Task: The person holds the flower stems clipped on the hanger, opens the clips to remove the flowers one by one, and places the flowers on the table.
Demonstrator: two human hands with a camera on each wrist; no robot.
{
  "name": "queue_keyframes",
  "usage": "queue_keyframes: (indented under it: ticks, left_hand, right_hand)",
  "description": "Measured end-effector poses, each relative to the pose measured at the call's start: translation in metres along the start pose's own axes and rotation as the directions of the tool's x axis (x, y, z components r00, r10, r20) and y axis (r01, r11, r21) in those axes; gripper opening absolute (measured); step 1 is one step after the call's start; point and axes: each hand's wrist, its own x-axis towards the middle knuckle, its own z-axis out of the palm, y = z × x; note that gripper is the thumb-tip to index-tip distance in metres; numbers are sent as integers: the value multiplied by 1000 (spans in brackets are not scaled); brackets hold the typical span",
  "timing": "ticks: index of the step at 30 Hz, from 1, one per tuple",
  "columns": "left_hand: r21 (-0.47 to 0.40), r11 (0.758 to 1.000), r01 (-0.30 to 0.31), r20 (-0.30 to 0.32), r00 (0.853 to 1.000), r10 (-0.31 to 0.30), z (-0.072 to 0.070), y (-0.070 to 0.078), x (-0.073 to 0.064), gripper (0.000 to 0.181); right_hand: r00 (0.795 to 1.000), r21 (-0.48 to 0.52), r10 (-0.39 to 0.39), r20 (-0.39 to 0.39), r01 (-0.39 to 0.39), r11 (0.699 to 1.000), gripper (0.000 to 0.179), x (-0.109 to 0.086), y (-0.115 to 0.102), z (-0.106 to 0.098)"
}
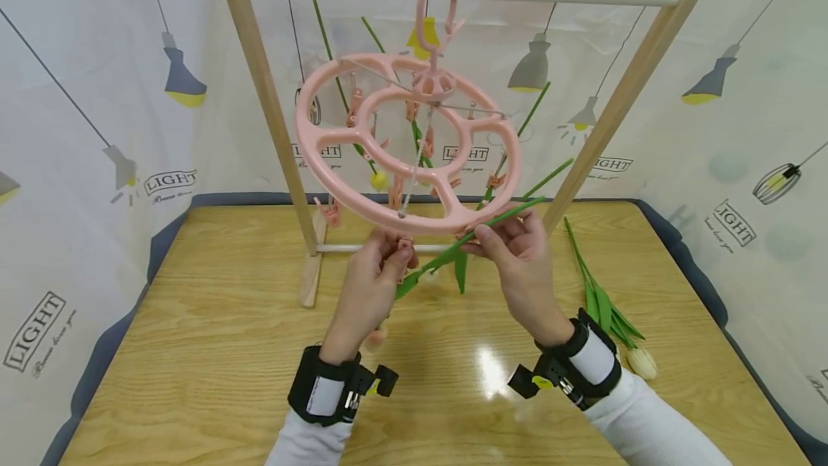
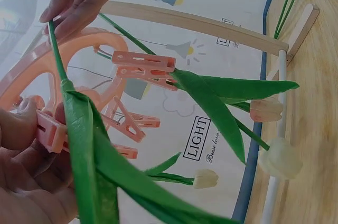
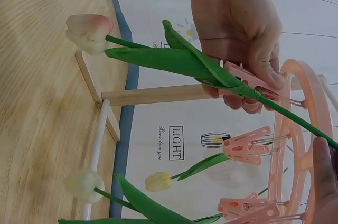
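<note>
1. White fabric left sleeve [image 1: 310, 444] and matching white right sleeve [image 1: 653, 416], each ending at a wristband.
2. Broad black left wristband [image 1: 306, 380] with a white rectangular patch [image 1: 325, 396]; a broad black right wristband [image 1: 561, 352] carries a similar white panel [image 1: 594, 356].
3. Small, blocky black left mount [image 1: 387, 380] and black right mount [image 1: 521, 381], both with yellow accents and shiny silvery metal parts.
4. Bare left hand [image 1: 365, 279] and bare right hand [image 1: 527, 272].
</note>
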Motion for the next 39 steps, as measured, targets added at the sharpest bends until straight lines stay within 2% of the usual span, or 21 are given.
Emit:
queue_keyframes:
  ticks: [13, 16, 22, 30, 39]
  left_hand:
    - [-9, 999, 35, 43, 998, -34, -10, -1, -3, 27]
    - [-17, 1000, 23, 45, 999, -22, -10, -3, -3, 28]
    - [20, 1000, 0, 27, 1000, 0, -13, -5, -2, 30]
    - [6, 1000, 24, 6, 1000, -24, -17, -7, -3, 31]
    - [3, 999, 33, -23, 999, -33, -23, -10, -1, 32]
  right_hand:
    - [1000, -49, -20, -10, 19, 999, 24, 3, 1, -3]
    - [999, -59, -34, 0, 34, 998, 23, 4, -1, -4]
    - [999, -95, -42, 6, 42, 995, 24, 6, -6, -10]
    - [1000, -166, -26, 7, 27, 986, 28, 5, -7, -18]
    - [993, -160, -114, -10, 111, 981, 25, 12, -14, -26]
